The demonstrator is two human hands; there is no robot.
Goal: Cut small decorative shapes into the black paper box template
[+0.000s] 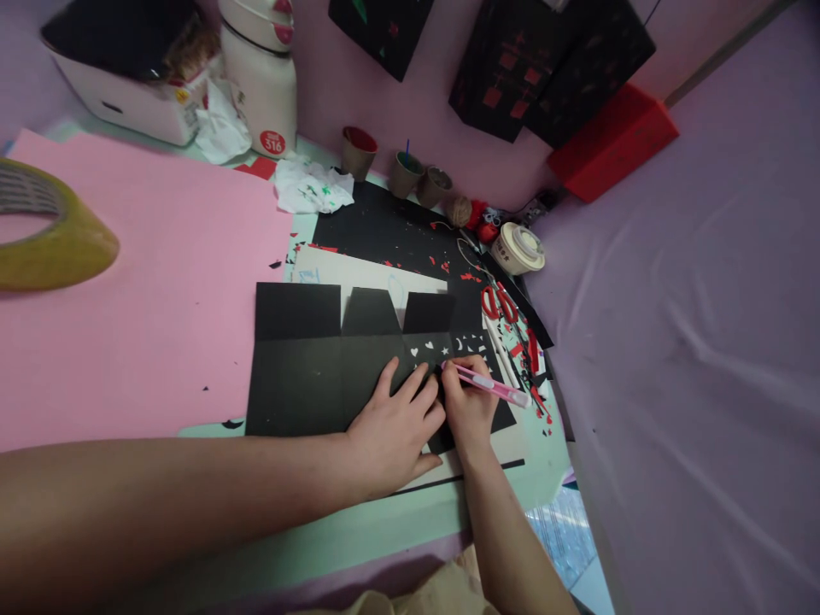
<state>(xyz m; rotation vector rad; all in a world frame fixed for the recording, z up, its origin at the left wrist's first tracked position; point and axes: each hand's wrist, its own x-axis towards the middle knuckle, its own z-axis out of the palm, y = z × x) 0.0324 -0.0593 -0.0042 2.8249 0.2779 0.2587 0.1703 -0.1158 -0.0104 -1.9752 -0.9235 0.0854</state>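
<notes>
A black card sheet (295,384) with flaps along its far edge lies on a white board (371,272). Small hearts, a star and a moon show white through its right part. My left hand (401,423) is pressed flat on this card with fingers spread, holding nothing. Just to its right, my right hand (471,406) grips a slim pink craft knife (490,386) like a pen. The knife's tip end is low at the card near my left fingertips; the blade itself is too small to make out.
Red-handled scissors (498,303), a white pen (503,354) and red and black scraps lie right of the card. Pink paper (160,342) with a yellow tape roll (77,248) covers the left. Behind stand paper cups (405,175), crumpled tissue (313,186) and a white bottle (260,85).
</notes>
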